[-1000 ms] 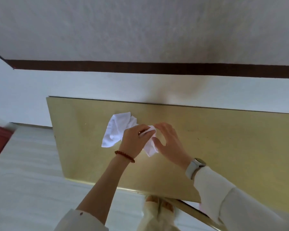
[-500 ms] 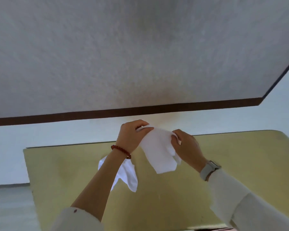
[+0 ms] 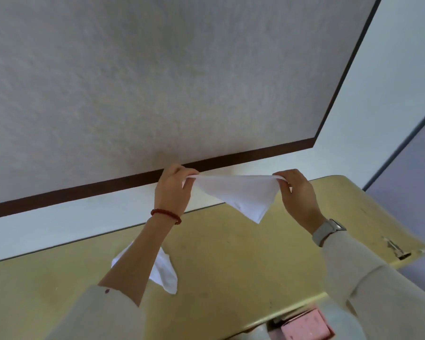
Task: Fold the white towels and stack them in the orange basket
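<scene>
The left hand (image 3: 173, 190) pinches one upper corner of a white towel (image 3: 241, 195) and the right hand (image 3: 297, 195) pinches the other, so the cloth hangs stretched between the fingertips, its lower corner pointing down, clear of the yellow table (image 3: 231, 253). Below the left forearm a second white towel (image 3: 166, 273) lies crumpled on that table. A red bead bracelet (image 3: 166, 215) circles the left wrist, a watch (image 3: 328, 231) the right
</scene>
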`<state>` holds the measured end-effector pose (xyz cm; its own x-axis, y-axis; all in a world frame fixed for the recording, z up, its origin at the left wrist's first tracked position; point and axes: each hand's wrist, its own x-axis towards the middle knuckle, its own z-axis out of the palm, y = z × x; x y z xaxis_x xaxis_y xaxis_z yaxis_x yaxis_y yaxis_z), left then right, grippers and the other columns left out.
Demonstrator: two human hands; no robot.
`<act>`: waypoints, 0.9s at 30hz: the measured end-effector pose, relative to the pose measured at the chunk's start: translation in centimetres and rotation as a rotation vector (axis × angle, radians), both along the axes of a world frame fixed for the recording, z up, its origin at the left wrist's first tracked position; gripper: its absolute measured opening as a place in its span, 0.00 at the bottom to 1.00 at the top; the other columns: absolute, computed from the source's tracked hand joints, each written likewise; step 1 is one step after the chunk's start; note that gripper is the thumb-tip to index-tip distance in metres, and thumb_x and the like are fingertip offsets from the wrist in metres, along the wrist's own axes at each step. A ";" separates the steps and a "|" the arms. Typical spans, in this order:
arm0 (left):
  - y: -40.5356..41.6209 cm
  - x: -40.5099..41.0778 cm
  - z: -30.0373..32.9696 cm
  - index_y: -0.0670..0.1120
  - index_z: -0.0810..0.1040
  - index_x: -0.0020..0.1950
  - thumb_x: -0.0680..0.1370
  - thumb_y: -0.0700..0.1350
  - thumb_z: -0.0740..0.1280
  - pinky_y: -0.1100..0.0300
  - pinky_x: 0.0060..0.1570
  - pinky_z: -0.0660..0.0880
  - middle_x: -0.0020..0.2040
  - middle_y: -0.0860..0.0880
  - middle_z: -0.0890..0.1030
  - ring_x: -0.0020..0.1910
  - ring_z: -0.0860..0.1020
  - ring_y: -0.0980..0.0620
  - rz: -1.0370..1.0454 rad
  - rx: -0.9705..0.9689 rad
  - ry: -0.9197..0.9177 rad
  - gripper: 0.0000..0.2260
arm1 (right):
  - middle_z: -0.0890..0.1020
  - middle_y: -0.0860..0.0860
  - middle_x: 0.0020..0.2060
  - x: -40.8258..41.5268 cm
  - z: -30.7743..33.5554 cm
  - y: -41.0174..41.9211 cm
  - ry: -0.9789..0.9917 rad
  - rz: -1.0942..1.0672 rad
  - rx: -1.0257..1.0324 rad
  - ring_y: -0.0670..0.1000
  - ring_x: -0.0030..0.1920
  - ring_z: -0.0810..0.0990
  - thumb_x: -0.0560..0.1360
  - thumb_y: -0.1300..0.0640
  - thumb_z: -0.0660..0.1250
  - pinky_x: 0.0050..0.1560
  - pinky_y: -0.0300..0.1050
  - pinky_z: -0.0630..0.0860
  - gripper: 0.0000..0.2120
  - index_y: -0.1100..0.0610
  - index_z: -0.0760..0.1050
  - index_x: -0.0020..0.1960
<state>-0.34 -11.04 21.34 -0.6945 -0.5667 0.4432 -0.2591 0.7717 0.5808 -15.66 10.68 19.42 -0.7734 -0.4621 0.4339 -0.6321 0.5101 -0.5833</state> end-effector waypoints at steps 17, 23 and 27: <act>6.7 10.0 -22.8 0.43 0.77 0.61 0.79 0.41 0.59 0.65 0.55 0.64 0.59 0.43 0.76 0.57 0.73 0.48 -0.391 0.406 -0.944 0.12 | 0.77 0.56 0.57 12.1 -21.0 11.5 -0.632 0.088 0.689 0.55 0.61 0.72 0.79 0.62 0.55 0.61 0.43 0.65 0.14 0.59 0.75 0.61; 5.4 5.7 -22.0 0.44 0.78 0.48 0.77 0.41 0.64 0.68 0.36 0.66 0.44 0.51 0.77 0.45 0.73 0.52 -0.104 0.621 -0.672 0.04 | 0.81 0.57 0.49 8.3 -20.5 9.4 -0.701 -0.122 0.370 0.58 0.50 0.78 0.77 0.61 0.60 0.52 0.48 0.73 0.10 0.62 0.74 0.56; 4.4 2.3 -22.5 0.43 0.77 0.49 0.76 0.41 0.64 0.67 0.38 0.67 0.45 0.49 0.77 0.45 0.73 0.51 0.059 0.706 -0.545 0.04 | 0.80 0.55 0.44 5.3 -20.9 7.6 -0.737 -0.183 0.250 0.52 0.43 0.75 0.78 0.61 0.59 0.43 0.40 0.68 0.09 0.63 0.75 0.54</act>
<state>1.92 -6.65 -1.18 -0.6678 -0.6243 -0.4052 -0.6658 0.2578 0.7001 -10.32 18.32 -1.45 -0.8938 -0.3160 -0.3183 -0.0217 0.7394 -0.6730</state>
